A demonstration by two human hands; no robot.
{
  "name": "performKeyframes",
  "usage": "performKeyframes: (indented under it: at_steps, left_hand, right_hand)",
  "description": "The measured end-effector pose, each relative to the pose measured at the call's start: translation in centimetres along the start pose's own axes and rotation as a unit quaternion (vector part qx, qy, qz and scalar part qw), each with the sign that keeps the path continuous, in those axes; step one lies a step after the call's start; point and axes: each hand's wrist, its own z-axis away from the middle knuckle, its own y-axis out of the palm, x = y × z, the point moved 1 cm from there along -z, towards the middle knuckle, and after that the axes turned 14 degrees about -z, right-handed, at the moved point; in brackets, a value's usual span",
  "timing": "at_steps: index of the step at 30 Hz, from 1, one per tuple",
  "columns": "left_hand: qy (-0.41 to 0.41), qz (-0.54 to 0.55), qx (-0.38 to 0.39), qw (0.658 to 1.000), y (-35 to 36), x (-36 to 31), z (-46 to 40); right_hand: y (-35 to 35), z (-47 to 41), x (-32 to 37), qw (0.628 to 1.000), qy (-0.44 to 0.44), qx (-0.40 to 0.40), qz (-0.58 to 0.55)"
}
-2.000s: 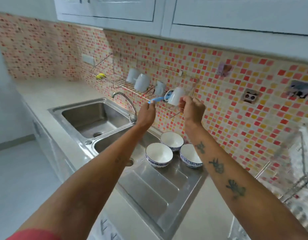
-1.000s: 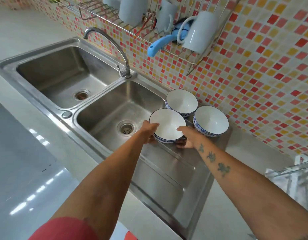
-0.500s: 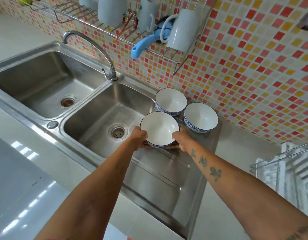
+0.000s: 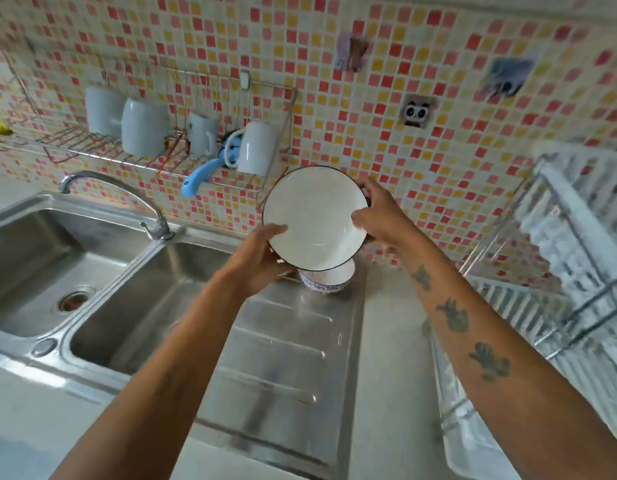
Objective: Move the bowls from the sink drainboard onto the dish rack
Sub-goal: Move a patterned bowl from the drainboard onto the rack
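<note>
A white bowl [image 4: 314,216] with a dark rim is held up in the air above the steel drainboard [image 4: 283,358], tilted toward me. My left hand [image 4: 257,261] grips its lower left edge and my right hand [image 4: 378,213] grips its right edge. Beneath it a second white bowl with a blue pattern [image 4: 326,280] stands on the drainboard, partly hidden by the raised one. A third bowl is not visible. A white dish rack [image 4: 574,258] stands at the right, blurred.
A double steel sink [image 4: 92,271] with a curved tap [image 4: 127,195] lies to the left. A wire wall rack [image 4: 161,147] above it holds white mugs and a blue-handled tool. The tiled wall runs behind. A clear tray [image 4: 473,427] sits under the dish rack.
Both hands closed on the nearest bowl and lifted it off the drainboard. My view swung right, which brings the dish rack further into the frame.
</note>
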Motion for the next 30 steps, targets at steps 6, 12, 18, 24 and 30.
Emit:
performKeyframes:
  at_steps: [6,12,18,24,30]
  left_hand:
    - [0.156,-0.004,0.265,0.951,12.0,-8.0,4.7]
    - [0.126,-0.012,0.376,0.918,23.5,-9.4,6.8]
    - [0.071,-0.132,0.347,0.926,31.6,-9.3,7.3]
    - [0.175,-0.345,0.265,0.883,38.0,-8.8,7.6]
    - [0.257,-0.407,0.155,0.863,40.1,-5.1,6.4]
  right_hand:
    - [-9.1,9.2,10.5,0.971,-0.201,-0.114,0.065]
    - [-18.8,17.9,13.7,0.92,-0.307,-0.204,0.13]
    - [-26.3,21.3,11.3,0.905,-0.316,-0.242,0.147]
    - [-32.7,21.6,6.6,0.941,-0.163,-0.239,0.175]
    - [-33.8,21.5,2.1,0.956,-0.075,-0.15,0.24]
